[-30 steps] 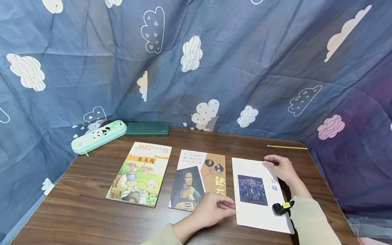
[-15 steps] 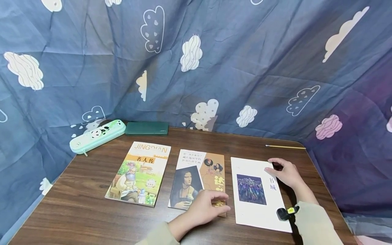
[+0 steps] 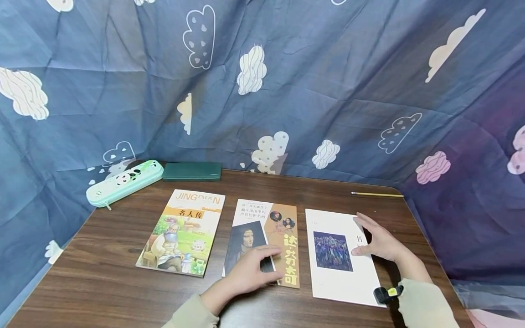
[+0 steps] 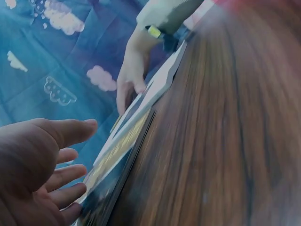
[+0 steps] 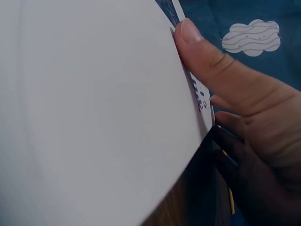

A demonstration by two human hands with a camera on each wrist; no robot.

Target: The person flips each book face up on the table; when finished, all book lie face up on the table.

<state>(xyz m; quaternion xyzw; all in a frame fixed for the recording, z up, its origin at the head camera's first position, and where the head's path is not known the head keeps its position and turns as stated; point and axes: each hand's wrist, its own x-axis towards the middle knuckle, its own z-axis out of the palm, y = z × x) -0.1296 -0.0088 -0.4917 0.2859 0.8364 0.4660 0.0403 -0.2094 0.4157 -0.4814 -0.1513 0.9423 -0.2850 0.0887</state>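
Note:
Three books lie side by side on the brown table [image 3: 123, 296]. The left book [image 3: 181, 232] has an old man on its cover; the middle book [image 3: 287, 237] bears a portrait and yellow lettering. A white book [image 3: 344, 282] with a dark picture lies on the right. My left hand [image 3: 251, 269] is over the lower part of the middle book, fingers apart and holding nothing, as the left wrist view also shows. At the white book's right edge is my right hand [image 3: 383, 243], thumb over the cover, fingers extended along the edge; contact is hard to judge.
A mint panda pencil case [image 3: 125, 182] and a dark green flat case [image 3: 192, 171] sit at the back left. A yellow pencil [image 3: 377, 194] lies at the back right. Blue cloud-patterned cloth [image 3: 287, 68] hangs behind the table.
My left hand has moved left, from the white book's left edge to over the middle book. My right hand has shifted slightly down along the white book's right edge. The books look unmoved.

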